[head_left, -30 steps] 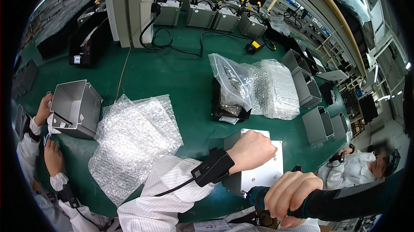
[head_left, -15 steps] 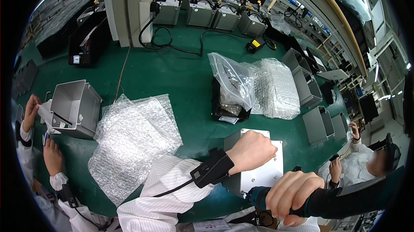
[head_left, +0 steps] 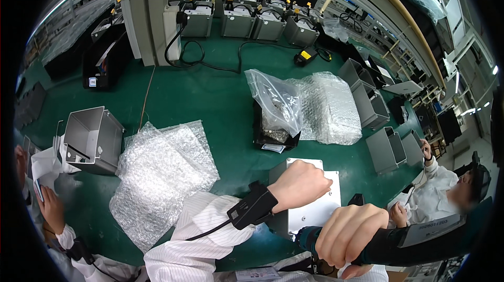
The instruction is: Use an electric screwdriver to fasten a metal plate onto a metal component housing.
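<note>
A grey metal box with a pale, flat lid stands at the front of the table, with several screws along the lid's edges. My left hand lies over the lid, its fingers curled under and closed; what they may hold is hidden. A black wrist unit with a cable is strapped to that forearm. Gripped in my right hand is a teal-and-black cordless screwdriver, lying almost level. Its tip meets the box's near left corner, where a light glows on the side wall.
Bubble wrap lies left, near an open grey box and a co-worker's hand. Behind my box stand a black parts bin with a plastic bag and more bubble wrap. Another person sits right, by grey boxes.
My view has shifted slightly. Both my hands keep their places on the box and the screwdriver. The left co-worker's hands have moved outward with a white sheet; the right person's hand has lowered.
</note>
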### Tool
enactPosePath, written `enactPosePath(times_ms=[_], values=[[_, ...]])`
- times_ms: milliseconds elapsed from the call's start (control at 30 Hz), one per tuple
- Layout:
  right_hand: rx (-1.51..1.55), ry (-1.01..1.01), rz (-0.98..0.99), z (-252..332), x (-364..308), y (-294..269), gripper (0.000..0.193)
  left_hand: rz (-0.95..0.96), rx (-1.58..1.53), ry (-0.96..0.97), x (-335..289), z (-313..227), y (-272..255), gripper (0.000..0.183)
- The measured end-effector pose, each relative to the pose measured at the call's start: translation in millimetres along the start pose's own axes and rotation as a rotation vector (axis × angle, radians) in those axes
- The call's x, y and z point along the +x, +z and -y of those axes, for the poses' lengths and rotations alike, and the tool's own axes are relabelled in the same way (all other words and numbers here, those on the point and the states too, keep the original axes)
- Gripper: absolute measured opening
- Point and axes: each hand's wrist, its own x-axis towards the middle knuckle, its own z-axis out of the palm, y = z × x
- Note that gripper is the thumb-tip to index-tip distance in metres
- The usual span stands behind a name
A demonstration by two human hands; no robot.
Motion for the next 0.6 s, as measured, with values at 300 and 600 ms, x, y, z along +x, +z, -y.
enactPosePath(times_ms=[300, 600], values=[[0.029, -0.114, 0.092, -2.7, 14.5, -2.9, 0.019, -0.012, 0.012, 0.009, -0.3, 0.2, 0.5, 0.014], [0.104, -0.102, 0.062, 62.3, -12.0, -21.8, 0.018, 0.024, 0.039, -0.001, 0.7, -2.3, -5.8, 0.017]])
